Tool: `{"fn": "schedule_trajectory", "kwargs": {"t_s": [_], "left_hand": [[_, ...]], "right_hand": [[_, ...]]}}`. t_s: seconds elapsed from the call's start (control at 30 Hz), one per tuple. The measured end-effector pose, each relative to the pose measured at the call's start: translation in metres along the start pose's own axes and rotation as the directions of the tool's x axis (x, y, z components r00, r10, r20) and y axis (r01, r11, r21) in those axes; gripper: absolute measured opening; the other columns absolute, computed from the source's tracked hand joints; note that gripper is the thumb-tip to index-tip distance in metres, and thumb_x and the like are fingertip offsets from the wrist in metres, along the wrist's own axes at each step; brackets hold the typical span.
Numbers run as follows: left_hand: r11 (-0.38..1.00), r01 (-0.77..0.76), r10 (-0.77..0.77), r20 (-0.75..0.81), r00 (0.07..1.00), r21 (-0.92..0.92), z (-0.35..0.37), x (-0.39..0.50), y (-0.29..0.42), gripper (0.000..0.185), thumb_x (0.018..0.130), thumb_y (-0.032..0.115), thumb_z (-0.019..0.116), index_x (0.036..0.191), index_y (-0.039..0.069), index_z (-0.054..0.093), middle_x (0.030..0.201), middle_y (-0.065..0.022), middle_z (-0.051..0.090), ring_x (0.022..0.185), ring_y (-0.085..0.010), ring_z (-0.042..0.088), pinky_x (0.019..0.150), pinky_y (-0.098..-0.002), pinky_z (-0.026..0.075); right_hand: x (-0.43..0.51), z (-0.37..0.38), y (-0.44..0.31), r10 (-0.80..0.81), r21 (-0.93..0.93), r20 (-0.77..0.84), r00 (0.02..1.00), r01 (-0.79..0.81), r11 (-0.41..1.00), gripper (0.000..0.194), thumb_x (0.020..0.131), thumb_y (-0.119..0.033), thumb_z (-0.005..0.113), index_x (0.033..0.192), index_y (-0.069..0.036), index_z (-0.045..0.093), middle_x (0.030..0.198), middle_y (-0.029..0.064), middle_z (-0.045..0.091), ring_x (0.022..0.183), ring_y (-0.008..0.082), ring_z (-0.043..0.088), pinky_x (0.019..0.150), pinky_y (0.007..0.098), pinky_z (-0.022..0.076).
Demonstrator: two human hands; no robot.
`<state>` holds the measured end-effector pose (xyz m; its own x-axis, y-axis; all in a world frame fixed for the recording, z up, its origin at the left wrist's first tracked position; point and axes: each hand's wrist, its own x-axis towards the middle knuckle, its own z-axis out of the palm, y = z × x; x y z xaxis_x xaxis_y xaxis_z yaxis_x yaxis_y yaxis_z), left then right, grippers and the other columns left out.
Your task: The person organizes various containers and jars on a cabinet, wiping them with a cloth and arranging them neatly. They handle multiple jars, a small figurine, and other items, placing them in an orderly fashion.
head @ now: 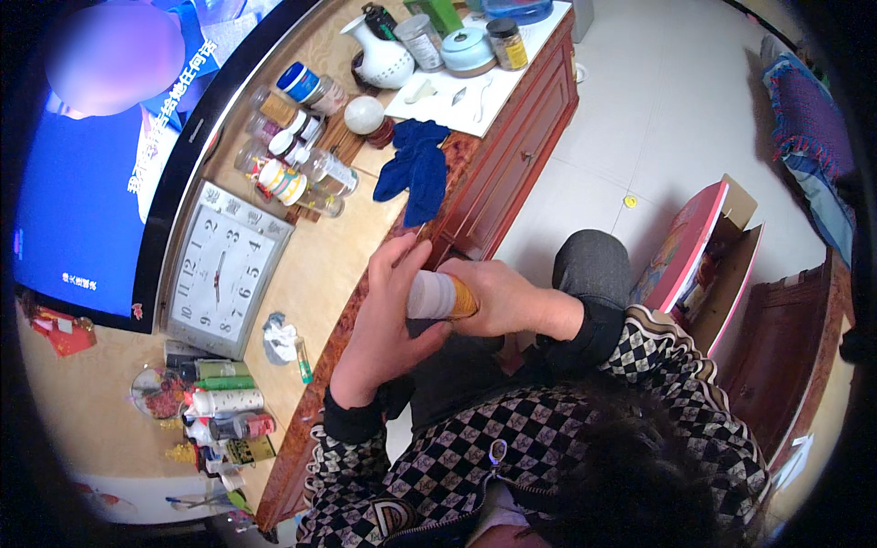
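Note:
Both hands meet on a small jar [433, 296] with a pale, whitish end and a yellow-orange band, held in front of the cabinet edge. My right hand [503, 294] wraps around its yellow-orange end. At the pale end, my left hand [390, 312] has its fingers and thumb around the sides. The jar's contents cannot be made out. On the cabinet top beyond the hands lie dark blue gloves or socks [414, 168]. A crumpled white tissue [279, 339] and a small green-capped tube [303, 359] lie left of my left hand.
A square clock [226, 270] leans below a television [168, 226]. Several jars [329, 171], a white vase [377, 58] and a light-blue lidded pot [467, 49] stand farther back. Bottles [223, 401] crowd the lower left. An opened cardboard box [706, 264] stands on the floor at right.

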<state>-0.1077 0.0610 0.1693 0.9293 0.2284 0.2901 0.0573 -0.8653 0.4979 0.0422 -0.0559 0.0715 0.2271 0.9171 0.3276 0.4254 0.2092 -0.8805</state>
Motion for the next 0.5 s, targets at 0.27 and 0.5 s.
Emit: {"fn": "schedule_trajectory", "kwargs": {"t_s": [0.27, 0.5], "left_hand": [[0.958, 0.259, -0.273, 0.119, 0.955, 0.124, 0.003, -0.001, 0.008, 0.051, 0.080, 0.006, 0.077, 0.127, 0.008, 0.059, 0.124, -0.0161, 0.055, 0.113, -0.0378, 0.060, 0.090, -0.0447, 0.052], [0.998, -0.055, 0.057, 0.085, 0.995, -0.030, -0.002, 0.006, 0.003, 0.042, 0.082, 0.000, 0.071, 0.122, 0.005, 0.058, 0.114, -0.0165, 0.059, 0.105, -0.0316, 0.063, 0.087, -0.0372, 0.050]], "right_hand": [[-0.002, 0.000, 0.001, 0.011, -0.081, 0.025, 1.000, -0.008, 0.997, 0.052, 0.071, -0.023, 0.080, 0.116, -0.006, 0.058, 0.105, 0.0202, 0.069, 0.103, 0.0414, 0.066, 0.087, 0.0488, 0.0542], [-0.003, -0.001, 0.008, -0.003, -0.056, -0.007, 1.000, 0.002, 0.998, 0.050, 0.071, -0.023, 0.080, 0.114, -0.007, 0.058, 0.103, 0.0187, 0.069, 0.102, 0.0415, 0.066, 0.086, 0.0500, 0.0533]]}}
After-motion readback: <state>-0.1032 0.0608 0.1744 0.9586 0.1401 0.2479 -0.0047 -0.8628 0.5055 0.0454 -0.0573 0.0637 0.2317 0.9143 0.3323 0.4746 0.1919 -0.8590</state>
